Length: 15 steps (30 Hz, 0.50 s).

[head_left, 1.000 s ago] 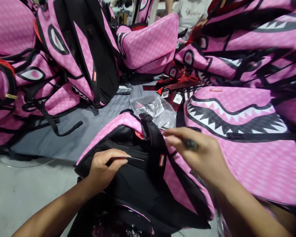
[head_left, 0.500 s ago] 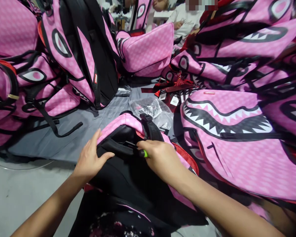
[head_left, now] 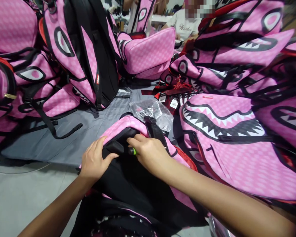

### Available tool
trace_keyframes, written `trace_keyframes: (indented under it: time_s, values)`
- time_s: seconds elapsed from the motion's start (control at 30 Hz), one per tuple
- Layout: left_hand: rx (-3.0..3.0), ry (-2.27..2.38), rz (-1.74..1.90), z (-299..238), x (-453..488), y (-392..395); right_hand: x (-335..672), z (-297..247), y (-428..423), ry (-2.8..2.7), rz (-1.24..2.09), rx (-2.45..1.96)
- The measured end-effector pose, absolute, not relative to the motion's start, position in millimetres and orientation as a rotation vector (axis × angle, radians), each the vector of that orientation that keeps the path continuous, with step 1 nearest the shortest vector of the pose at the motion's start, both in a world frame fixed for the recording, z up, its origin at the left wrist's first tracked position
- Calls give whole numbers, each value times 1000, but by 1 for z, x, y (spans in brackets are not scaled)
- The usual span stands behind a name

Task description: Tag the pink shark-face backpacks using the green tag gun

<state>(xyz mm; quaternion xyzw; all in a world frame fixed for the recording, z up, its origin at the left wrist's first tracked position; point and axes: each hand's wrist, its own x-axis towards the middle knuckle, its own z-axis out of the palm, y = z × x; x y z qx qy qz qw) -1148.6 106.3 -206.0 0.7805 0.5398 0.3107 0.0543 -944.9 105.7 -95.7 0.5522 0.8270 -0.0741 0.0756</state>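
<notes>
A pink and black backpack [head_left: 135, 184] lies in front of me with its black back panel up. My left hand [head_left: 95, 159] is closed on its upper left edge, thumb on the black side and fingers over the pink trim. In my right hand [head_left: 150, 153] is a small tool with a black and lime-green handle [head_left: 132, 151]. Its working end is hidden by my fingers and the bag, so I cannot tell its exact kind. The right fingertips are at the black strap area under the bag's top edge.
Beyond the bag, a clear plastic bag [head_left: 153, 112] and red-black hang tags [head_left: 174, 100] lie on the grey-covered table [head_left: 88, 126]. A pink backpack with a shark mouth [head_left: 219, 121] lies at right. More backpacks [head_left: 86, 49] stand behind and left. A person [head_left: 185, 24] is across the table.
My right hand and the tool have moved slightly left, closer to my left hand. The left hand has shifted a little right and down, still holding the backpack's edge.
</notes>
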Motion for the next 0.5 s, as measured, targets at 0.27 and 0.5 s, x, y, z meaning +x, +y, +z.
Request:
trace_keyframes:
  time_s: [0.27, 0.5]
  values:
    - [2348, 1638, 843, -209, -1165, 112, -970, -107, 129, 2794, -397, 1436]
    - [2251, 1784, 696, -199, -1160, 106, -928, -100, 88, 2374, -99, 1440]
